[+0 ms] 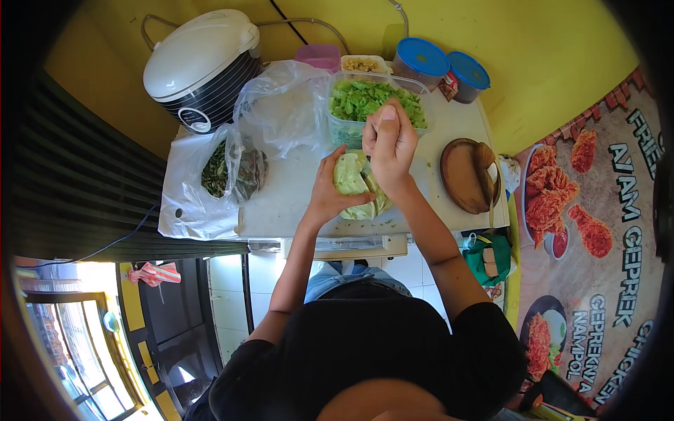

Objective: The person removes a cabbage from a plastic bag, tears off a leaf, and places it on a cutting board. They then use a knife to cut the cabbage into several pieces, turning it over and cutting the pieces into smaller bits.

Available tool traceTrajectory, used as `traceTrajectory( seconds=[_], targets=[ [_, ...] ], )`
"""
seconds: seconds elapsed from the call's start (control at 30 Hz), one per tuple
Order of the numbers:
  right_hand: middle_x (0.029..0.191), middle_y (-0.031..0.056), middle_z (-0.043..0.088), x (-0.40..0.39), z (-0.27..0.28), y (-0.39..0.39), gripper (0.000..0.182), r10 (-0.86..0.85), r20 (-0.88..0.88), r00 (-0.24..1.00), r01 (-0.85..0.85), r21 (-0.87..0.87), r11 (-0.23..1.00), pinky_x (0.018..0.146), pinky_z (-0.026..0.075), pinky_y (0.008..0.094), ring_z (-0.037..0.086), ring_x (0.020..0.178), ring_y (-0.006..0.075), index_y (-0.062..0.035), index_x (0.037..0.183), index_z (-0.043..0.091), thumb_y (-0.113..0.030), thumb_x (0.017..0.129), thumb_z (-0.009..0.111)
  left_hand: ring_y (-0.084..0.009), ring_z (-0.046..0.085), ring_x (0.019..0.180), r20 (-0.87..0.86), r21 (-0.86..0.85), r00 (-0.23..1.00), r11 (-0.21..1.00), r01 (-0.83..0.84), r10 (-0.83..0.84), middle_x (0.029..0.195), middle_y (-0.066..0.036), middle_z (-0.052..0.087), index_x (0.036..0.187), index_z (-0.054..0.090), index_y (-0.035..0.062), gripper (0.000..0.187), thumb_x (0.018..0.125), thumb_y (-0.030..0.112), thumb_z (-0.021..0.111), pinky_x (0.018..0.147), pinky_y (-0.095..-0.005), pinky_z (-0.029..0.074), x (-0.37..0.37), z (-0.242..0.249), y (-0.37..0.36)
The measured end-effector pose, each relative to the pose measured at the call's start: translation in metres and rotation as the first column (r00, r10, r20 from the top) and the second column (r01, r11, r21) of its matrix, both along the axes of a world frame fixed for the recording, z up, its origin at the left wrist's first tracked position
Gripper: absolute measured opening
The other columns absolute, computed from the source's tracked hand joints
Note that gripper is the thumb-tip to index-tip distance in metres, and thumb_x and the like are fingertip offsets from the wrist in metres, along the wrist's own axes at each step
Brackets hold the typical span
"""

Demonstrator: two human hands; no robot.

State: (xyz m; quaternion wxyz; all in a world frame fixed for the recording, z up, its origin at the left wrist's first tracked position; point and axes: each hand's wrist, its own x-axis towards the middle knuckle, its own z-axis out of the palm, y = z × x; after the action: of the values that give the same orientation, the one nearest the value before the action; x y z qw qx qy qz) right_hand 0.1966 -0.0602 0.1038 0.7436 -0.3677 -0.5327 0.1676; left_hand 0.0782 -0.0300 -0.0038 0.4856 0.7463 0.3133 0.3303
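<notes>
A pale green cabbage [349, 177] rests on the table near its front edge, with cut edges showing. My left hand [328, 191] grips its left side, the thumb along the near side and the fingers at the far side. Above and to the right of the cabbage, my right hand [390, 144] is closed in a fist, thumb uppermost. Whatever the fist may hold is hidden. Just behind the fist stands a clear plastic container [338, 133] filled with chopped green leaves [358, 98].
A rice cooker [200, 59] stands at the back left, beside plastic bags [281, 105] with dark greens [216, 172]. Two blue-lidded tubs [423, 57] and a small tray [366, 64] line the wall. A round wooden board [460, 175] lies at the right.
</notes>
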Motion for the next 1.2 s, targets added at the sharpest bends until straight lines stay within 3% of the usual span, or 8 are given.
traceTrajectory(
  seconds=[0.17, 0.23, 0.47, 0.87, 1.1, 1.2],
  targets=[
    [0.058, -0.0023, 0.030, -0.003, -0.004, -0.003, 0.032, -0.004, 0.021, 1.000, 0.004, 0.024, 1.000, 0.039, 0.024, 0.0218, 0.029, 0.045, 0.0045, -0.0076, 0.075, 0.035, -0.025, 0.102, 0.035, -0.0322, 0.045, 0.120, 0.025, -0.008, 1.000, 1.000, -0.005, 0.005, 0.129, -0.019, 0.043, 0.138, 0.037, 0.0019, 0.106, 0.051, 0.033, 0.089, 0.101, -0.0388, 0.039, 0.000, -0.001, -0.001],
    [0.059, -0.0018, 0.030, -0.007, -0.010, -0.004, 0.033, -0.045, 0.111, 0.993, 0.036, 0.077, 0.996, 0.039, 0.024, 0.0217, 0.029, 0.046, 0.0045, -0.0064, 0.075, 0.035, -0.024, 0.102, 0.035, -0.0321, 0.045, 0.120, 0.034, -0.025, 0.999, 1.000, -0.004, 0.004, 0.130, -0.018, 0.043, 0.138, 0.037, 0.0022, 0.106, 0.051, 0.032, 0.089, 0.101, -0.0387, 0.039, 0.000, -0.001, -0.001],
    [0.059, -0.0012, 0.031, -0.008, -0.018, -0.005, 0.033, 0.012, 0.060, 0.998, -0.018, 0.096, 0.995, 0.040, 0.024, 0.0225, 0.028, 0.047, 0.0047, -0.0051, 0.074, 0.035, -0.024, 0.101, 0.036, -0.0315, 0.046, 0.118, 0.031, -0.037, 0.999, 0.999, -0.007, 0.008, 0.127, -0.017, 0.045, 0.138, 0.037, 0.0031, 0.106, 0.049, 0.029, 0.088, 0.100, -0.0387, 0.040, -0.001, 0.001, -0.001],
    [0.048, -0.0001, 0.026, -0.006, -0.029, -0.012, 0.037, 0.050, -0.101, 0.994, -0.048, 0.023, 0.999, 0.037, 0.019, 0.0248, 0.020, 0.041, 0.0060, -0.0067, 0.072, 0.033, -0.032, 0.098, 0.041, -0.0321, 0.046, 0.118, 0.036, -0.027, 0.999, 1.000, -0.007, 0.008, 0.127, -0.017, 0.045, 0.138, 0.037, 0.0029, 0.104, 0.050, 0.027, 0.087, 0.100, -0.0387, 0.039, -0.001, 0.004, -0.002],
    [0.048, -0.0005, 0.027, -0.007, -0.038, -0.005, 0.036, 0.075, -0.096, 0.993, -0.077, -0.023, 0.997, 0.038, 0.019, 0.0247, 0.020, 0.041, 0.0058, -0.0072, 0.070, 0.033, -0.030, 0.097, 0.041, -0.0325, 0.045, 0.120, 0.044, -0.016, 0.999, 1.000, 0.002, -0.001, 0.129, -0.017, 0.044, 0.138, 0.037, 0.0020, 0.102, 0.051, 0.024, 0.087, 0.102, -0.0389, 0.038, -0.002, 0.007, -0.002],
    [0.049, -0.0010, 0.027, -0.008, -0.055, 0.001, 0.036, 0.014, -0.028, 0.999, -0.016, -0.070, 0.997, 0.038, 0.019, 0.0244, 0.021, 0.041, 0.0055, -0.0074, 0.070, 0.033, -0.029, 0.097, 0.042, -0.0333, 0.045, 0.120, 0.023, 0.014, 1.000, 1.000, -0.008, 0.008, 0.129, -0.018, 0.045, 0.137, 0.037, 0.0011, 0.102, 0.050, 0.023, 0.087, 0.102, -0.0393, 0.037, -0.003, 0.008, -0.004]
  ],
)
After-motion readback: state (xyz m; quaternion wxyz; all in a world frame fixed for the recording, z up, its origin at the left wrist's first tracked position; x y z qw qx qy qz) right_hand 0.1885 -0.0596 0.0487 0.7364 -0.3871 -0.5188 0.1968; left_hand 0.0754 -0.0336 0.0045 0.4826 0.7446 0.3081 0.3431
